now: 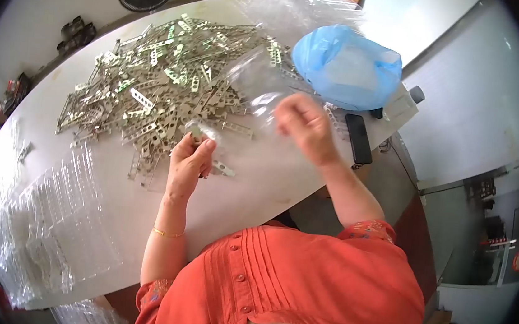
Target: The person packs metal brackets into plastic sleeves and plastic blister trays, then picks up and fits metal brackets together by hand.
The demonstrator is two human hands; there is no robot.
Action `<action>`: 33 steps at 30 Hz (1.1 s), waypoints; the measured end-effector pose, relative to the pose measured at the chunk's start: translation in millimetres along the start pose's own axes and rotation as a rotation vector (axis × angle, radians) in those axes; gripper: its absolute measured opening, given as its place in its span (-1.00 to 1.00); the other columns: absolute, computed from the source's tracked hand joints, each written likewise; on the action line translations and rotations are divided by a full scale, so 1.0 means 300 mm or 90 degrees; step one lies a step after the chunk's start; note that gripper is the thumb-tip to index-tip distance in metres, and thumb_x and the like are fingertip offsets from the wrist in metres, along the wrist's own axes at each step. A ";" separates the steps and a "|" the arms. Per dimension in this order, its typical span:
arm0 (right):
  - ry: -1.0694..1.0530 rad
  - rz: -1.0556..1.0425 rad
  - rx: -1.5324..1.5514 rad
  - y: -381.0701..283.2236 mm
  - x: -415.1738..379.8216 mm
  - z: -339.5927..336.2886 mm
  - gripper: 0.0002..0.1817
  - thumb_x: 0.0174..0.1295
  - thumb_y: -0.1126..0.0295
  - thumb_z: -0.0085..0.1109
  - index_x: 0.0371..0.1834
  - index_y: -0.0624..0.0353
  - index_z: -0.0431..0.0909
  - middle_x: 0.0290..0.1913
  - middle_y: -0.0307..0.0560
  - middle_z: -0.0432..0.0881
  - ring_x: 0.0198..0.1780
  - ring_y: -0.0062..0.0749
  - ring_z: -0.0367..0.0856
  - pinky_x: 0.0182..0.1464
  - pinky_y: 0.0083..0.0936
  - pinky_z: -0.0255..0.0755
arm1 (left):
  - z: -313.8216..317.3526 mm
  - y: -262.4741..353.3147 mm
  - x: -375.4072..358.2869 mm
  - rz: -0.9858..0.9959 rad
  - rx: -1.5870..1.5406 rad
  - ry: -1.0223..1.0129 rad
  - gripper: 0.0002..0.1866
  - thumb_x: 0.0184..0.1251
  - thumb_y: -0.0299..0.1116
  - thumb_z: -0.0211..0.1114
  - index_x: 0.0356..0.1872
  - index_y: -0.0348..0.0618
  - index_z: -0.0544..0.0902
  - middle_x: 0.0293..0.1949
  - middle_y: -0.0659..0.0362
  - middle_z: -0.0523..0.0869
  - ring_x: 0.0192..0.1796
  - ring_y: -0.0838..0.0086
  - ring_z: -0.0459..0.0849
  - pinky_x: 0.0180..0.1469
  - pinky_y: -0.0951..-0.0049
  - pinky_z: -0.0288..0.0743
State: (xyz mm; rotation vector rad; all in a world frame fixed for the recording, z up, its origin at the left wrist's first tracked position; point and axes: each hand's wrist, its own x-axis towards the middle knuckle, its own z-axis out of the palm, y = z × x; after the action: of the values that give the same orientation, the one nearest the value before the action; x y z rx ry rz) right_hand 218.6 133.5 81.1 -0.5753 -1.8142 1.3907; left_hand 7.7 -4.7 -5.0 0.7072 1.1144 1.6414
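A large heap of flat metal pieces with holes (173,85) covers the middle of the white table (258,174). At the near edge of the heap, my left hand (191,157) is closed on a small metal piece (196,132), with some clear plastic around it. My right hand (303,125) is raised to the right of it, fingers curled at the edge of a clear plastic bag (263,93); whether they grip it is too blurred to tell. One loose metal piece (223,168) lies just right of my left wrist.
A blue plastic bag (346,67) sits at the back right, with a black phone (358,139) near the table's right edge. Clear plastic sleeves (53,229) are spread at the left, and more plastic (305,10) lies at the far end.
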 end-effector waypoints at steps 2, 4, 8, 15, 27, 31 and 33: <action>0.172 0.059 -0.014 -0.071 0.035 -0.125 -0.83 0.43 0.32 0.16 -0.32 0.13 0.53 -0.53 -0.29 0.54 -0.54 -0.67 0.45 -0.48 -0.63 0.36 | -0.004 0.002 0.003 0.004 -0.053 0.014 -0.87 0.51 -0.34 0.29 -0.20 -0.15 0.57 -0.57 0.39 0.41 -0.59 0.70 0.27 -0.55 0.60 0.27; 0.300 0.094 -0.059 -0.109 0.068 -0.272 -0.82 0.39 0.29 0.18 -0.36 0.11 0.55 -0.53 -0.27 0.55 -0.56 -0.59 0.48 -0.51 -0.62 0.35 | -0.024 -0.012 0.010 0.016 -0.084 0.005 -0.87 0.51 -0.32 0.29 -0.19 -0.14 0.57 -0.57 0.39 0.41 -0.59 0.70 0.27 -0.53 0.60 0.27; 0.374 0.220 -0.128 -0.040 0.146 -0.594 -0.80 0.24 0.27 0.28 -0.38 0.17 0.59 -0.47 -0.20 0.62 -0.51 -0.50 0.59 -0.49 -0.54 0.50 | -0.039 -0.025 0.016 0.049 -0.128 -0.014 -0.87 0.52 -0.30 0.29 -0.14 -0.10 0.58 -0.55 0.40 0.43 -0.56 0.70 0.27 -0.50 0.59 0.28; 0.425 0.294 -0.059 0.173 0.436 -0.858 -0.80 0.24 0.28 0.31 -0.48 0.11 0.63 -0.52 -0.20 0.64 -0.53 -0.47 0.60 -0.48 -0.52 0.52 | -0.040 -0.033 0.015 0.053 -0.115 -0.022 -0.78 0.55 -0.36 0.21 0.11 -0.15 0.57 -0.49 0.38 0.45 -0.54 0.69 0.27 -0.49 0.60 0.23; 0.247 -0.037 -0.663 0.077 0.466 -0.622 -0.52 0.43 -0.02 0.13 0.10 0.17 0.62 -0.06 -0.05 0.73 -0.03 -0.40 0.67 -0.03 -0.45 0.54 | -0.070 -0.022 0.018 0.054 -0.243 -0.081 -0.73 0.54 -0.33 0.22 0.14 -0.18 0.62 -0.35 0.34 0.58 -0.54 0.66 0.27 -0.51 0.56 0.18; -0.199 0.223 -0.102 0.062 0.259 -0.208 -0.56 0.47 -0.02 0.13 0.14 0.10 0.63 -0.02 -0.24 0.70 -0.07 -0.59 0.62 -0.04 -0.55 0.49 | -0.056 -0.020 0.018 0.017 -0.226 -0.149 -0.62 0.52 -0.29 0.26 0.24 -0.24 0.57 -0.46 0.40 0.47 -0.54 0.68 0.30 -0.48 0.57 0.22; -0.265 0.317 -0.019 0.087 0.196 -0.034 -0.49 0.46 -0.08 0.12 0.15 0.13 0.62 -0.02 -0.26 0.70 -0.06 -0.59 0.61 -0.03 -0.55 0.50 | -0.050 -0.016 0.012 0.007 -0.214 -0.173 -0.61 0.51 -0.28 0.27 0.24 -0.24 0.58 -0.47 0.39 0.48 -0.55 0.68 0.31 -0.49 0.58 0.22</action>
State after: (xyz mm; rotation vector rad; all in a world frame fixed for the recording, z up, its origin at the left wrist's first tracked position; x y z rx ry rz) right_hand 188.6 191.2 74.9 -0.8423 -2.1081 1.9314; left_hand -4.2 -5.9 -15.7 0.6891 0.6245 1.6324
